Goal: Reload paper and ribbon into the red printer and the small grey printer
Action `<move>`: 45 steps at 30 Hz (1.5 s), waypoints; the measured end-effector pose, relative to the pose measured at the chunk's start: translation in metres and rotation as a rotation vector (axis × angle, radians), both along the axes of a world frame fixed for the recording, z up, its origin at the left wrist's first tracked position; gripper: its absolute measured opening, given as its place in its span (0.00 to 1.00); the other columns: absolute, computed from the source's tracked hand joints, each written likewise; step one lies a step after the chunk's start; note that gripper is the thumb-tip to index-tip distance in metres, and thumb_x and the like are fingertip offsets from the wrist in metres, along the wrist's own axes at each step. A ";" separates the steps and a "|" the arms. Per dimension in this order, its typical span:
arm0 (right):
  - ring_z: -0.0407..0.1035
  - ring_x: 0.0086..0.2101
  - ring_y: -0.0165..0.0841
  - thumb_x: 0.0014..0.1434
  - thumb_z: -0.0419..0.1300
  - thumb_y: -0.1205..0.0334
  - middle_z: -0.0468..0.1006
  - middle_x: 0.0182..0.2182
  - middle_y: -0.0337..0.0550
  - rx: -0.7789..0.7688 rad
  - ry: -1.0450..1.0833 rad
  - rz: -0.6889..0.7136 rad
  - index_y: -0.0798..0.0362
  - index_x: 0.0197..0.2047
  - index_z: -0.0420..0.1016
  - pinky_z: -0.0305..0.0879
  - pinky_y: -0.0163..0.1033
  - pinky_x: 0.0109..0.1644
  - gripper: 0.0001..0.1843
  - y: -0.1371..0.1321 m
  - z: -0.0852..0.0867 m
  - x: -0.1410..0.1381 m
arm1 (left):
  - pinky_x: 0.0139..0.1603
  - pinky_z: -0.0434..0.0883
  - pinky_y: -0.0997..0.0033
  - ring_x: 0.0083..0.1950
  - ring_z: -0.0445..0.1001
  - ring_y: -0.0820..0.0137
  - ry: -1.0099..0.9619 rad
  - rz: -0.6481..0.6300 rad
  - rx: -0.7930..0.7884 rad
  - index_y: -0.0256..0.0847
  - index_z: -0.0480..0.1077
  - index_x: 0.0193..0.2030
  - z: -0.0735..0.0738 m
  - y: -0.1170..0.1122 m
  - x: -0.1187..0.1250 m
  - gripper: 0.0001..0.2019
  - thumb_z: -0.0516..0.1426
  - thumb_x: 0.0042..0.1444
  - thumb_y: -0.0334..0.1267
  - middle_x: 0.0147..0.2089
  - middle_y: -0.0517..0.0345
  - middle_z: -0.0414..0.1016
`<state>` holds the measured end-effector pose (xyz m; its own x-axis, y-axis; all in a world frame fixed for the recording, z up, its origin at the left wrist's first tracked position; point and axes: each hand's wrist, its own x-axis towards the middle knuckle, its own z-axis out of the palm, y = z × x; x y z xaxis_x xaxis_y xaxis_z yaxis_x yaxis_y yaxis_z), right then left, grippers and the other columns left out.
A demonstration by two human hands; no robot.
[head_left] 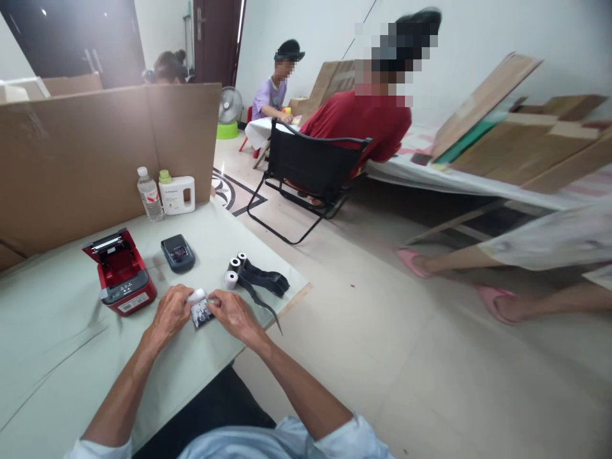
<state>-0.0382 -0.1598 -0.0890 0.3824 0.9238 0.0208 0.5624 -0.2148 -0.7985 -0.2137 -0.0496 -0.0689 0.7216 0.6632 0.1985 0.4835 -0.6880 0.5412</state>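
Paper roll [196,296], small and white, was between our two hands, just over the pale table [52,357], with a dark printed strip [203,315] reaching from it toward us. Our left hand [169,313] pinched its left end, fingers drawn narrow. Our right hand [235,313] was pinched as narrowly at the other side; whether it had the roll's end or the strip's edge, we could not tell.

Ahead of our left hand and farther left, a red printer [128,290] stood with its lid [106,244] up, and we made out no roll inside. Straight beyond both hands lay a dark grey device [178,252], its contents hidden from us. Just beyond our right hand, three more paper rolls [231,279] sat together, long dark strips [268,280] trailing off to the right.

We judged the work partway along: the lid was already raised and a length of print was out from the roll we held, but that roll was outside the printer and its strip not wound up. Whether the other three were finished with, we could not say.
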 end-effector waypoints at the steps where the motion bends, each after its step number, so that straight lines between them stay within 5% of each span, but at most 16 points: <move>1: 0.76 0.33 0.39 0.59 0.67 0.62 0.83 0.30 0.42 0.007 -0.036 0.002 0.47 0.43 0.84 0.66 0.39 0.39 0.08 -0.001 0.001 0.000 | 0.58 0.74 0.56 0.52 0.77 0.56 0.006 -0.003 0.022 0.44 0.79 0.49 0.003 -0.004 -0.001 0.12 0.59 0.60 0.30 0.48 0.48 0.80; 6: 0.77 0.39 0.40 0.67 0.61 0.59 0.83 0.37 0.47 0.244 -0.027 0.079 0.49 0.49 0.82 0.70 0.42 0.46 0.11 0.001 0.013 -0.007 | 0.62 0.72 0.53 0.56 0.74 0.54 -0.115 0.079 0.192 0.44 0.77 0.56 0.043 -0.030 -0.021 0.15 0.59 0.64 0.33 0.55 0.45 0.76; 9: 0.75 0.53 0.43 0.67 0.62 0.53 0.80 0.53 0.51 0.360 0.147 0.253 0.49 0.62 0.76 0.70 0.48 0.58 0.22 0.020 0.023 -0.017 | 0.70 0.66 0.48 0.64 0.70 0.51 -0.313 0.390 0.341 0.43 0.76 0.59 0.069 -0.024 -0.055 0.17 0.61 0.64 0.39 0.60 0.42 0.73; 11: 0.66 0.65 0.47 0.63 0.68 0.47 0.72 0.66 0.52 0.328 0.262 0.363 0.46 0.71 0.67 0.65 0.53 0.67 0.37 0.040 0.030 -0.026 | 0.73 0.64 0.46 0.70 0.66 0.48 -0.416 0.586 0.307 0.41 0.73 0.64 0.077 -0.006 -0.083 0.24 0.63 0.62 0.44 0.66 0.40 0.68; 15: 0.52 0.73 0.54 0.51 0.77 0.42 0.60 0.74 0.55 0.149 0.353 0.524 0.47 0.77 0.58 0.53 0.60 0.75 0.57 0.085 0.042 -0.049 | 0.68 0.70 0.50 0.73 0.66 0.47 -0.540 0.791 -0.220 0.40 0.68 0.68 0.068 0.037 -0.123 0.34 0.66 0.57 0.52 0.71 0.38 0.66; 19: 0.66 0.66 0.49 0.56 0.74 0.47 0.71 0.67 0.50 0.268 0.436 0.711 0.46 0.74 0.61 0.63 0.53 0.69 0.48 0.108 0.048 -0.072 | 0.64 0.73 0.54 0.65 0.74 0.50 -0.650 0.637 -0.533 0.39 0.72 0.63 0.051 0.052 -0.124 0.35 0.67 0.52 0.56 0.62 0.44 0.77; 25: 0.71 0.59 0.45 0.62 0.69 0.56 0.74 0.64 0.48 0.341 0.406 0.658 0.47 0.73 0.61 0.67 0.49 0.64 0.39 0.101 0.043 -0.088 | 0.64 0.72 0.55 0.61 0.77 0.52 -0.693 0.627 -0.526 0.38 0.69 0.67 0.051 0.040 -0.112 0.38 0.66 0.52 0.55 0.61 0.47 0.79; 33: 0.72 0.59 0.45 0.65 0.66 0.58 0.74 0.64 0.49 0.278 0.376 0.665 0.46 0.75 0.58 0.69 0.50 0.63 0.39 0.085 0.044 -0.107 | 0.67 0.70 0.52 0.62 0.76 0.52 -0.708 0.707 -0.517 0.38 0.71 0.66 0.060 0.020 -0.135 0.34 0.63 0.54 0.53 0.61 0.47 0.79; 45: 0.67 0.65 0.47 0.65 0.65 0.61 0.70 0.68 0.50 0.210 0.265 0.634 0.45 0.75 0.55 0.66 0.53 0.68 0.40 0.079 0.049 -0.111 | 0.78 0.59 0.48 0.78 0.61 0.51 -0.621 0.885 -0.436 0.42 0.59 0.76 0.028 0.026 -0.146 0.37 0.58 0.62 0.49 0.77 0.48 0.62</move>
